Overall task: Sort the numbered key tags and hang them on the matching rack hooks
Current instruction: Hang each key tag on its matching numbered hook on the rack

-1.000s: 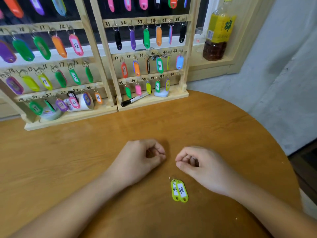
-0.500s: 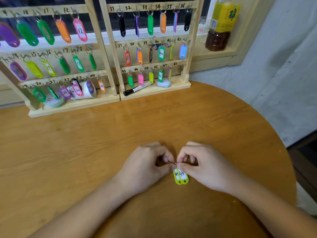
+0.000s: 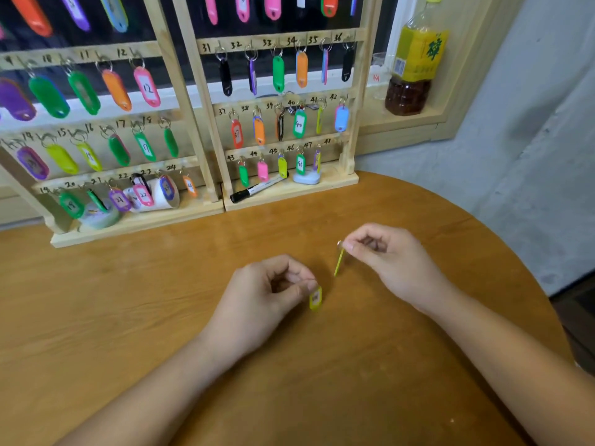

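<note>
The yellow tag [image 3: 338, 263] dangles edge-on, long axis up-down, just right of frame centre, pinched at its ring by the right hand [image 3: 392, 262]. The rack [image 3: 351, 130] is straight up-frame, so that hand's the closer one. The second yellow tag [image 3: 315, 298] hangs from the left hand's [image 3: 267, 291] pinch, low over the table [image 3: 128, 300]. Half a second ago both were bunched together between the hands; now they're split, one each.

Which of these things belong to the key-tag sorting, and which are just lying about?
Part of the job: the yellow-green tag pinched in the left hand; the second yellow-green tag hanging from the right hand; the wooden racks of numbered hooks.
Lying about: the black marker and white roll on the rack bases; the bottle on the sill.
</note>
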{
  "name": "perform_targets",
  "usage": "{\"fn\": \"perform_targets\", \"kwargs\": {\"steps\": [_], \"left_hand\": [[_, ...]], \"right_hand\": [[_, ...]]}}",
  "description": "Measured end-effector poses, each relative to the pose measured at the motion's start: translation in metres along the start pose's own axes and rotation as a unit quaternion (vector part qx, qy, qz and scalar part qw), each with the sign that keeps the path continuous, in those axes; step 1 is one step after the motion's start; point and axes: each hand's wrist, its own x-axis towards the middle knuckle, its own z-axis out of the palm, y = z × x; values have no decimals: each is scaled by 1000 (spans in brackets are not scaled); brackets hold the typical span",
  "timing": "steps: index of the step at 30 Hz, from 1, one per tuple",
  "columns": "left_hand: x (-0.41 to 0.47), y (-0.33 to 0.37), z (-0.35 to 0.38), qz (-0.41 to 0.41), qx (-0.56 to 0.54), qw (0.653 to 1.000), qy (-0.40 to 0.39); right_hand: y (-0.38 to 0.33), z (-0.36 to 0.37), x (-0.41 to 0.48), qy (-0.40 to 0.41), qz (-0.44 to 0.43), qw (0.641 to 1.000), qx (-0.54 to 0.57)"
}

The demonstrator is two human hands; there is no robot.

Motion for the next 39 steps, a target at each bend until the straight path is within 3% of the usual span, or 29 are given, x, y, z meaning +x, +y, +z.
{"fn": "perform_targets", "kwargs": {"steps": [6,12,23,39], "left_hand": [[45,1,-1,-1,-32,999,32],[96,13,-2,10,31,998,45],[202,38,2,83,149,979,114],[287,50,16,88,311,930,175]], "right_hand": [[10,-9,91,125,-26,992,20],[18,-17,169,192,-23,980,36],[24,-15,206,198,-24,979,51],[47,1,186,239,-18,969,68]]}}
